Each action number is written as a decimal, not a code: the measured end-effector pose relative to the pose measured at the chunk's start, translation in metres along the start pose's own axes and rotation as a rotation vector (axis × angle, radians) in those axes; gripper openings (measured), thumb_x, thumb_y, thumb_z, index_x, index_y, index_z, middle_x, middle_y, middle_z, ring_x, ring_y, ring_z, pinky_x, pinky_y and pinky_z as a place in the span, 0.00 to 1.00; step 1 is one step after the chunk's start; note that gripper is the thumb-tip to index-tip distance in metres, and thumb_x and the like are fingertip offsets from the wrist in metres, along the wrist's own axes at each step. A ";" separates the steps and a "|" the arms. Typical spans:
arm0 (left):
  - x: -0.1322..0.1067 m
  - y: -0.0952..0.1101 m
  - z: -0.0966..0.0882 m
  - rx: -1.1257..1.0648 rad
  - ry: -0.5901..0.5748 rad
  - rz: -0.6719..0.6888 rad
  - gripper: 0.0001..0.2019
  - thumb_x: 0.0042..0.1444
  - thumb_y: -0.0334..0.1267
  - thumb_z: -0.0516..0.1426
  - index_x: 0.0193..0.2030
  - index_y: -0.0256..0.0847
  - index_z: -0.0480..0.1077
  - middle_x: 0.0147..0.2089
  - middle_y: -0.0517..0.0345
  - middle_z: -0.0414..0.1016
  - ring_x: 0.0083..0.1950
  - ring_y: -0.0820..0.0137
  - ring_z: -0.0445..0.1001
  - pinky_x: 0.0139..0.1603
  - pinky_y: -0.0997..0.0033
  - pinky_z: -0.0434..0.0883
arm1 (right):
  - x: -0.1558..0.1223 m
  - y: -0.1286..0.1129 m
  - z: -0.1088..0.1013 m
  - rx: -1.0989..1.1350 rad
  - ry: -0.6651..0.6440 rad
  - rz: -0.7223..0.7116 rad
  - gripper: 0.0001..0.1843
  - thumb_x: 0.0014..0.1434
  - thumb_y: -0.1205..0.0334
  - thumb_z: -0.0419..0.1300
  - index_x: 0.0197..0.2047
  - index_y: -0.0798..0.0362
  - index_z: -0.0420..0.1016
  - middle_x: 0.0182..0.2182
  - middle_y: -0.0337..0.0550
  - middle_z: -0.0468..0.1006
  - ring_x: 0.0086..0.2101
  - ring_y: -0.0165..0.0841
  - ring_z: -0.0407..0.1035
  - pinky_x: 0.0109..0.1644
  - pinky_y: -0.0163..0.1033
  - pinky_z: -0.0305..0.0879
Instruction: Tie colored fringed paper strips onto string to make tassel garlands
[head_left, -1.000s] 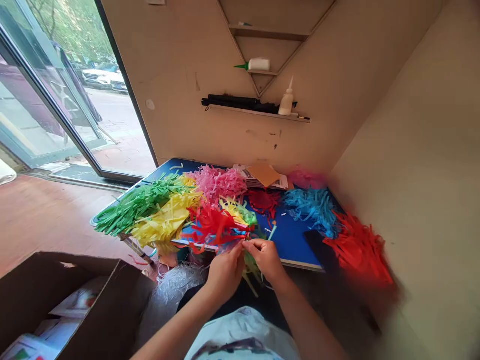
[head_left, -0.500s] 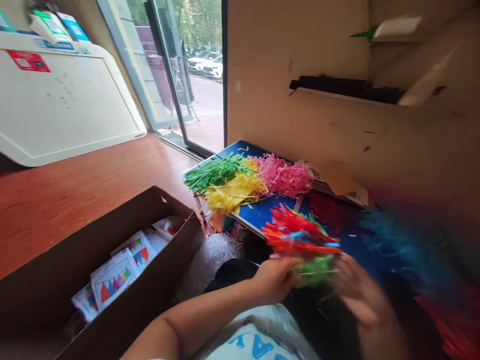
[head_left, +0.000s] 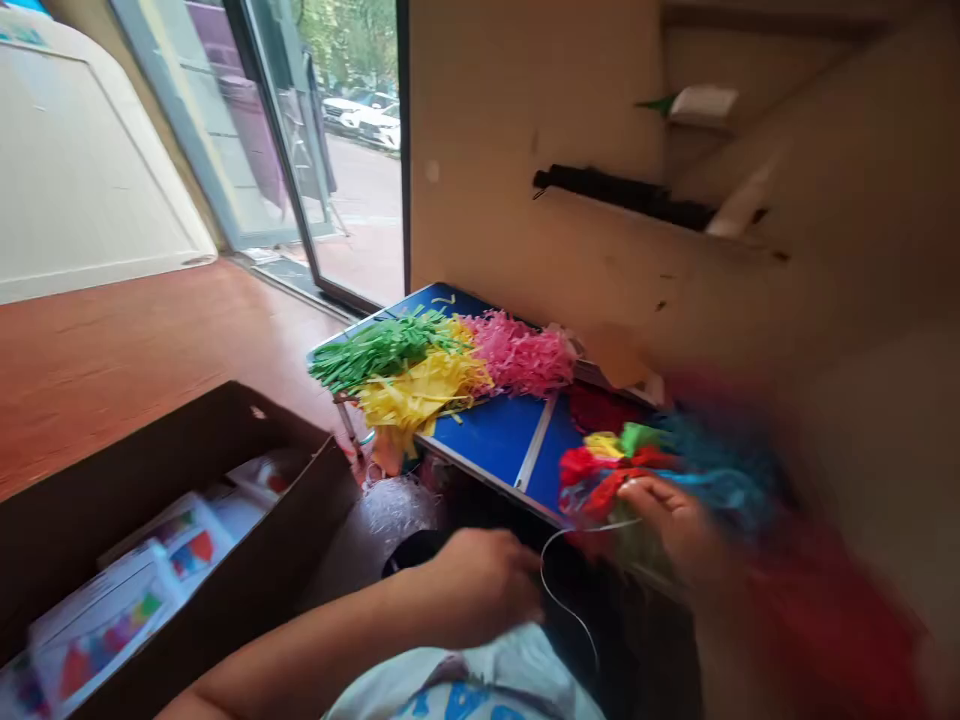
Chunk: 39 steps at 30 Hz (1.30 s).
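Observation:
My right hand (head_left: 671,525) is closed on a bundle of coloured paper strips (head_left: 600,480), mostly red with yellow, green and blue. A thin white string (head_left: 551,590) loops down from the bundle over my dark lap. My left hand (head_left: 487,580) is above my lap, near the string and apart from the bundle. Its fingers point down and are smeared by motion, so I cannot see whether they hold anything. Piles of green strips (head_left: 382,350), yellow strips (head_left: 424,385) and pink strips (head_left: 517,352) lie on the blue table (head_left: 487,450).
To the left, a cardboard box (head_left: 172,440) holds several printed packets (head_left: 112,620). White shredded material (head_left: 397,510) is below the table's edge. Blurred blue strips (head_left: 720,450) and red material (head_left: 832,610) lie to the right. A glass door (head_left: 352,200) stands beyond the table.
My hands have moved apart. My right hand has carried the bundle to the right, while my left has come away from it, down and left. The white string now hangs in a loop. The view has shifted right.

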<state>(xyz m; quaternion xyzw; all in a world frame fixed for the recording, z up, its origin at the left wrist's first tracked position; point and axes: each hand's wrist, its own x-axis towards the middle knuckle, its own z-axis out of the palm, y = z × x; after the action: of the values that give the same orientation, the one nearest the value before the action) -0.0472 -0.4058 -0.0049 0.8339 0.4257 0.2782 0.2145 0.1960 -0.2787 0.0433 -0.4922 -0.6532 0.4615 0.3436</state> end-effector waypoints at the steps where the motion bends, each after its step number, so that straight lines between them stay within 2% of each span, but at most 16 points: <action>1: 0.014 0.007 -0.018 0.017 0.110 -0.012 0.19 0.64 0.49 0.50 0.33 0.44 0.78 0.33 0.53 0.79 0.37 0.67 0.75 0.40 0.71 0.68 | -0.004 -0.010 0.003 -0.075 -0.067 -0.037 0.18 0.53 0.45 0.63 0.28 0.53 0.77 0.25 0.41 0.76 0.27 0.34 0.68 0.30 0.37 0.64; 3: 0.040 0.012 -0.054 0.032 0.271 -0.037 0.17 0.66 0.45 0.48 0.40 0.43 0.78 0.38 0.51 0.80 0.40 0.67 0.75 0.43 0.69 0.67 | -0.014 -0.023 0.005 -0.201 -0.194 -0.102 0.20 0.58 0.46 0.59 0.27 0.54 0.77 0.26 0.41 0.76 0.29 0.34 0.68 0.33 0.36 0.65; 4: 0.052 0.012 -0.068 0.009 0.296 0.019 0.16 0.65 0.46 0.50 0.44 0.43 0.77 0.41 0.51 0.81 0.43 0.65 0.75 0.47 0.67 0.67 | -0.019 -0.027 0.007 -0.239 -0.256 -0.128 0.20 0.59 0.46 0.57 0.28 0.54 0.78 0.26 0.41 0.76 0.29 0.35 0.69 0.34 0.36 0.65; 6: 0.072 0.008 -0.081 -0.068 0.238 0.150 0.17 0.61 0.49 0.56 0.53 0.45 0.73 0.49 0.51 0.80 0.52 0.62 0.74 0.55 0.62 0.63 | -0.029 -0.031 0.010 -0.286 -0.361 -0.172 0.20 0.62 0.47 0.55 0.30 0.53 0.78 0.28 0.41 0.77 0.31 0.35 0.69 0.36 0.35 0.64; 8: 0.085 0.005 -0.075 -0.130 0.120 0.246 0.23 0.55 0.52 0.61 0.55 0.47 0.72 0.51 0.51 0.79 0.55 0.61 0.73 0.59 0.61 0.59 | -0.035 -0.031 0.014 -0.313 -0.402 -0.213 0.19 0.64 0.49 0.54 0.31 0.53 0.78 0.28 0.40 0.78 0.31 0.35 0.69 0.35 0.35 0.62; 10: 0.089 0.003 -0.059 -0.120 0.057 0.247 0.22 0.52 0.52 0.63 0.51 0.46 0.74 0.47 0.52 0.80 0.52 0.62 0.74 0.58 0.61 0.58 | -0.038 -0.029 0.019 -0.346 -0.388 -0.235 0.20 0.64 0.51 0.53 0.29 0.53 0.77 0.27 0.40 0.77 0.30 0.34 0.68 0.34 0.34 0.60; 14: 0.081 0.001 -0.034 0.012 0.127 0.193 0.08 0.60 0.44 0.59 0.40 0.45 0.77 0.40 0.57 0.81 0.43 0.70 0.76 0.54 0.64 0.58 | -0.037 -0.022 0.024 -0.355 -0.334 -0.219 0.20 0.65 0.51 0.52 0.29 0.53 0.76 0.26 0.39 0.75 0.30 0.33 0.67 0.34 0.34 0.59; 16: 0.074 -0.003 -0.028 0.090 0.223 0.233 0.10 0.64 0.42 0.55 0.37 0.45 0.76 0.40 0.58 0.81 0.43 0.72 0.75 0.51 0.65 0.59 | -0.033 -0.016 0.027 -0.311 -0.320 -0.196 0.20 0.65 0.51 0.52 0.31 0.54 0.76 0.27 0.39 0.75 0.31 0.33 0.67 0.35 0.34 0.60; 20: 0.061 -0.013 -0.024 0.285 0.396 0.293 0.12 0.67 0.40 0.51 0.38 0.45 0.75 0.37 0.60 0.81 0.42 0.72 0.74 0.48 0.65 0.59 | -0.025 -0.004 0.035 -0.191 -0.233 -0.149 0.20 0.64 0.50 0.53 0.30 0.54 0.75 0.27 0.38 0.75 0.30 0.32 0.66 0.34 0.34 0.59; 22: 0.057 -0.014 -0.026 0.358 0.387 0.270 0.10 0.66 0.40 0.52 0.41 0.45 0.75 0.34 0.61 0.79 0.39 0.72 0.73 0.47 0.65 0.59 | -0.022 -0.001 0.038 -0.157 -0.208 -0.139 0.20 0.63 0.49 0.53 0.30 0.54 0.75 0.26 0.38 0.75 0.29 0.32 0.66 0.34 0.34 0.60; 25: 0.053 -0.014 -0.030 0.443 0.304 0.238 0.10 0.64 0.41 0.54 0.48 0.49 0.73 0.40 0.58 0.79 0.41 0.70 0.72 0.45 0.64 0.60 | -0.020 -0.001 0.041 -0.186 -0.255 -0.162 0.20 0.64 0.49 0.53 0.30 0.54 0.76 0.26 0.38 0.75 0.29 0.32 0.66 0.34 0.34 0.60; 27: 0.054 -0.016 -0.031 0.484 0.279 0.259 0.09 0.64 0.41 0.54 0.46 0.50 0.74 0.43 0.58 0.78 0.44 0.69 0.71 0.46 0.63 0.59 | -0.021 -0.002 0.044 -0.231 -0.278 -0.182 0.20 0.64 0.50 0.52 0.30 0.54 0.76 0.26 0.37 0.75 0.29 0.32 0.66 0.34 0.34 0.59; 30: 0.055 -0.021 -0.030 0.493 0.320 0.306 0.09 0.65 0.39 0.53 0.38 0.47 0.75 0.40 0.62 0.80 0.44 0.71 0.72 0.48 0.63 0.58 | -0.025 -0.002 0.047 -0.283 -0.274 -0.179 0.21 0.63 0.48 0.52 0.29 0.54 0.75 0.26 0.38 0.75 0.29 0.33 0.67 0.34 0.34 0.61; 33: 0.050 -0.025 -0.028 0.498 0.326 0.346 0.11 0.67 0.39 0.51 0.40 0.45 0.75 0.46 0.61 0.80 0.51 0.72 0.72 0.52 0.64 0.58 | -0.026 0.004 0.049 -0.285 -0.208 -0.144 0.22 0.61 0.44 0.53 0.31 0.53 0.77 0.28 0.41 0.78 0.32 0.37 0.71 0.36 0.35 0.65; 36: 0.035 -0.029 -0.019 0.547 0.237 0.232 0.14 0.67 0.42 0.49 0.37 0.43 0.74 0.42 0.57 0.80 0.49 0.70 0.74 0.51 0.64 0.61 | -0.016 0.017 0.050 -0.275 -0.148 -0.076 0.22 0.58 0.41 0.55 0.32 0.51 0.78 0.27 0.42 0.79 0.32 0.40 0.73 0.36 0.36 0.68; 39: 0.002 -0.032 0.002 0.533 0.049 -0.018 0.16 0.62 0.48 0.53 0.30 0.41 0.73 0.26 0.58 0.76 0.31 0.70 0.74 0.35 0.67 0.65 | -0.006 0.029 0.054 -0.282 -0.116 -0.061 0.22 0.56 0.40 0.56 0.34 0.50 0.79 0.28 0.42 0.81 0.32 0.41 0.75 0.35 0.36 0.69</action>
<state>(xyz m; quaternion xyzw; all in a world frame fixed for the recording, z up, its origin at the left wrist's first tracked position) -0.0634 -0.3867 -0.0248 0.8501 0.4964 0.1745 -0.0206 0.1582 -0.2967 -0.0027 -0.4883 -0.7448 0.3821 0.2466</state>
